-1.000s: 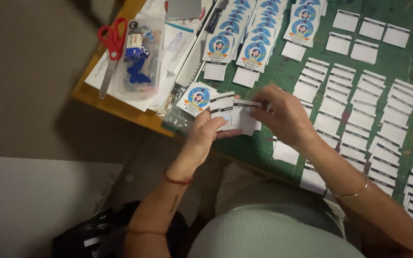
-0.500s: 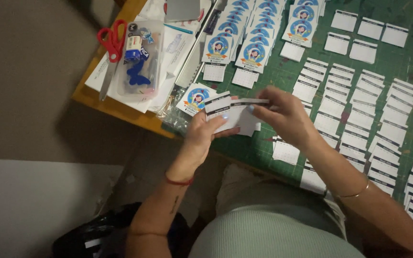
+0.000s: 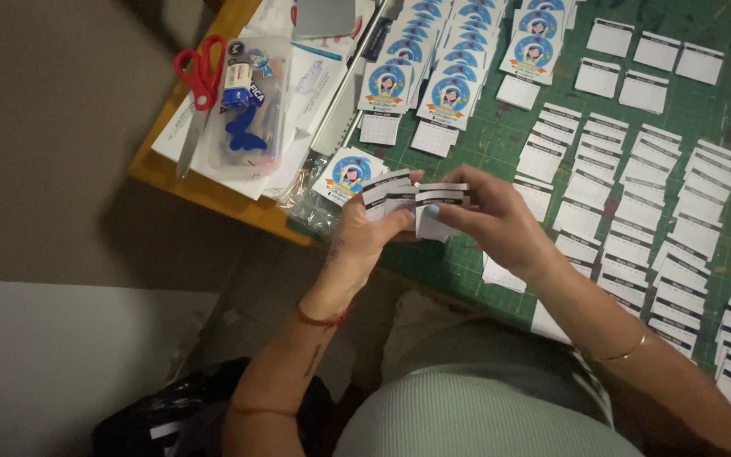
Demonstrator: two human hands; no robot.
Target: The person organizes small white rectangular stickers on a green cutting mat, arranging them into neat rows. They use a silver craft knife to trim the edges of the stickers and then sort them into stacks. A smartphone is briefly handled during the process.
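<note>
White cards (image 3: 413,201) carry a dark band along the top. The mat (image 3: 501,140) is green with a pale grid. Scissors (image 3: 199,74) have red handles. Round pictures on the printed cards (image 3: 450,91) are blue.

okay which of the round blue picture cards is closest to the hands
The single blue picture card lying on the clear bags at the mat's near left corner, just beyond the left hand. The other blue picture cards sit in overlapping rows farther up the green mat.

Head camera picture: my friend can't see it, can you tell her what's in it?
Two hands, left hand and right hand, hold a fan of small white cards over a green cutting mat covered in rows of cards. Red scissors lie nearby.
</note>
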